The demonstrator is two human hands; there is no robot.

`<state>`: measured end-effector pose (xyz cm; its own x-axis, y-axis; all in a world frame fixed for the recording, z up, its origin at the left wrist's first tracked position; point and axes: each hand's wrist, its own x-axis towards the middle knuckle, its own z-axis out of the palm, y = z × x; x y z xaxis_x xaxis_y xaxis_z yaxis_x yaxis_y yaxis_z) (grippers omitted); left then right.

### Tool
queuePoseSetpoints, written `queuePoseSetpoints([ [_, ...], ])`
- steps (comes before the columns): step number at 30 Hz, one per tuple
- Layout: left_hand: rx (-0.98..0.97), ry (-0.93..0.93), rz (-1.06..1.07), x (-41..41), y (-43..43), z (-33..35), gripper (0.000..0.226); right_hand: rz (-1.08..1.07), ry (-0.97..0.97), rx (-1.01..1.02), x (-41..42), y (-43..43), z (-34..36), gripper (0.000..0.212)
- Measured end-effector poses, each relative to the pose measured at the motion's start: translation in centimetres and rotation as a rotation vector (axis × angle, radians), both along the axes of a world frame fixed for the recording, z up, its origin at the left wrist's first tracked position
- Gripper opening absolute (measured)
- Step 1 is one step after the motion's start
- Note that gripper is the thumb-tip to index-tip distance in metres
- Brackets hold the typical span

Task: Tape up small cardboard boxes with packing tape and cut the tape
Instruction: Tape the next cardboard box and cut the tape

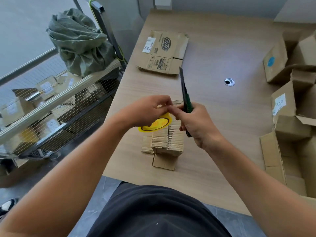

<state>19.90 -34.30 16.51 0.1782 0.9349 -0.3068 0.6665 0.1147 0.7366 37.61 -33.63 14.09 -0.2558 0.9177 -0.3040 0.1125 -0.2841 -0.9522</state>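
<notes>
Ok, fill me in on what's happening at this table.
A person is taping a small brown cardboard box on the light wooden table. Their left hand holds a yellow roll of packing tape over the box; their right hand grips a green utility knife, blade pointing away. A shiny strip lies along the box's top seam.

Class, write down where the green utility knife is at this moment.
In the head view, the green utility knife is gripped in the right hand near centre, above the small cardboard box, just right of the yellow tape roll.
</notes>
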Motion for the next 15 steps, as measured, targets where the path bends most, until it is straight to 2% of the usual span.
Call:
queuePoseSetpoints([
  [3,0.047,-0.017,0.040,0.1,0.0,-0.4,0.020,-0.014,-0.037,0.034,0.3,0.8,-0.2,0.022],
  [6,0.005,-0.054,0.042,-0.3,0.1,-0.7,0.016,-0.041,0.003,0.047,0.3,2.0,-0.3,0.022],
  [7,-0.025,-0.110,0.066,-0.3,0.2,-0.9,0.024,-0.073,0.014,0.042,0.3,2.6,-0.3,0.022],
  [9,-0.107,-0.339,0.167,-0.6,0.1,-1.1,0.042,-0.153,0.031,0.017,1.0,4.0,-0.3,0.022],
  [10,-0.126,-0.428,0.179,-1.1,0.0,-1.3,0.043,-0.211,0.048,-0.004,1.6,4.7,-0.4,0.021],
  [11,-0.119,-0.435,0.136,-2.0,0.0,-1.4,0.041,-0.282,0.077,-0.023,2.4,5.4,-0.6,0.020],
  [13,-0.100,-0.224,-0.011,-4.7,0.6,-1.5,0.032,-0.407,0.116,-0.040,4.3,6.7,-1.5,0.015],
  [15,-0.122,0.024,-0.129,-7.6,2.3,-1.5,0.020,-0.437,0.083,-0.050,5.0,7.2,-3.0,0.012],
])
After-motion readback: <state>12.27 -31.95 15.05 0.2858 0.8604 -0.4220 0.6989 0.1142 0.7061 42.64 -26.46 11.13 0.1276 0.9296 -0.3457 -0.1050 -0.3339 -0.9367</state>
